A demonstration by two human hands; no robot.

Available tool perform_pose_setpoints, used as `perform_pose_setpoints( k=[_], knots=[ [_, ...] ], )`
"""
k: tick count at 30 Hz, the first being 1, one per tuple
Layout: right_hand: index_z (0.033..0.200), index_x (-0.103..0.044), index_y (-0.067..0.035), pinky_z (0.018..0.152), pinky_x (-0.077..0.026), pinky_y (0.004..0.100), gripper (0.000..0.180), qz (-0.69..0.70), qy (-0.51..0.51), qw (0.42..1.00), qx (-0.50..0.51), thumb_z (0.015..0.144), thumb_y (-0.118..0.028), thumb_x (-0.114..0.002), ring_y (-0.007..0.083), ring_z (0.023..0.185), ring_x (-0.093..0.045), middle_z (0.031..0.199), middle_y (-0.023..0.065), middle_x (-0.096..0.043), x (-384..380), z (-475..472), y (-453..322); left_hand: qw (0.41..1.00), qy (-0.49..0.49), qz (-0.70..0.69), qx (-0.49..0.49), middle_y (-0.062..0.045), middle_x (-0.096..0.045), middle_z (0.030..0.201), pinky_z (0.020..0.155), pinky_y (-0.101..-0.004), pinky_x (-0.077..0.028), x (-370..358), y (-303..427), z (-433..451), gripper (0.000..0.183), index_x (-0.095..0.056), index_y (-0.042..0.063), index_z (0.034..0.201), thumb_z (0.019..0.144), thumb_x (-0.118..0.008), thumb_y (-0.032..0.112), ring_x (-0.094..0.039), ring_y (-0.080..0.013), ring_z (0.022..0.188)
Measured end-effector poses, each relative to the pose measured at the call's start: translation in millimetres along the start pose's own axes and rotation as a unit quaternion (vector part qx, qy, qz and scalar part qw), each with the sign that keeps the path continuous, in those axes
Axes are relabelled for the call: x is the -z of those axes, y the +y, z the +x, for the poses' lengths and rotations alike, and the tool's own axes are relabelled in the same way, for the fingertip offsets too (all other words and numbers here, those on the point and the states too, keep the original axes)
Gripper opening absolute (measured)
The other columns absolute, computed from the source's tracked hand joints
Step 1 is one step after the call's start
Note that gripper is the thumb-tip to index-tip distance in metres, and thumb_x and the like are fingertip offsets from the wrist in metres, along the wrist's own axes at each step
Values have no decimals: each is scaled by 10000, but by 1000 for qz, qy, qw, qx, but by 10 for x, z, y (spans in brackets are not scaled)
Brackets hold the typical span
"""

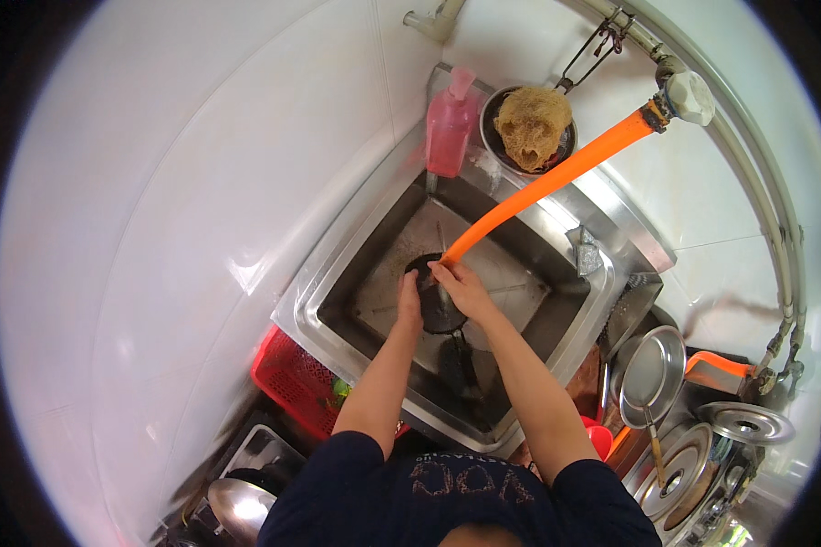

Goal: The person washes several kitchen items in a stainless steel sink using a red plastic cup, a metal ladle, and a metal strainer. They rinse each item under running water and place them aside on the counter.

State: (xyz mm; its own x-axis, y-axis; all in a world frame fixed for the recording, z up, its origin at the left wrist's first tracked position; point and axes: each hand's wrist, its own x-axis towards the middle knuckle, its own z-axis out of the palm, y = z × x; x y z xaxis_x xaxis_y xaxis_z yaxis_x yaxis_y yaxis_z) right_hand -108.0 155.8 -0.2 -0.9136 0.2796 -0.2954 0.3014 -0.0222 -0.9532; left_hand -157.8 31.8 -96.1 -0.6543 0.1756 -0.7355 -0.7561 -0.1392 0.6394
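Inside the stainless steel sink (383, 256), both my hands are at a round dark pan (439, 311) whose dark handle points down toward me. My left hand (410, 299) is at the pan's left rim, fingers up along its edge. My right hand (460, 288) is at the end of the orange hose (540, 184), over the pan's upper right side. Its fingers seem closed on the hose end, though their tips are partly hidden. The hose runs down from a white tap fitting (687, 98).
Behind the sink stand a pink pump bottle (449, 130) and a small pan (490, 140) holding a loofah (533, 126). A foil-like pad (587, 253) lies on the right rim. A red basket (291, 379) is at lower left; metal lids (746, 420) are at right.
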Motion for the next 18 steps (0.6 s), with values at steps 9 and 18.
perform_pose_setpoints(
  k=[9, 18],
  knots=[
    [1167, -636, -6, 883, -457, 295, 397, -17, 65, 997, -39, 956, -341, -611, 151, 979, -592, 1051, 75, -651, 376, -297, 168, 999, 29, -14, 24, -163, -491, 1362, 1027, -399, -373, -98, 29, 24, 648, -464, 8, 1347, 841, -586, 395, -483, -291, 1234],
    [1211, -606, 7, 883, -466, 268, 392, 71, 56, 995, -38, 940, -274, -640, 119, 974, -599, 1060, 59, -660, 185, -293, 229, 1000, 8, -10, -1, -127, -564, 1246, 961, -449, -441, -19, 40, 37, 533, -486, 102, 1313, 868, -568, 385, -564, -296, 1092]
  ],
)
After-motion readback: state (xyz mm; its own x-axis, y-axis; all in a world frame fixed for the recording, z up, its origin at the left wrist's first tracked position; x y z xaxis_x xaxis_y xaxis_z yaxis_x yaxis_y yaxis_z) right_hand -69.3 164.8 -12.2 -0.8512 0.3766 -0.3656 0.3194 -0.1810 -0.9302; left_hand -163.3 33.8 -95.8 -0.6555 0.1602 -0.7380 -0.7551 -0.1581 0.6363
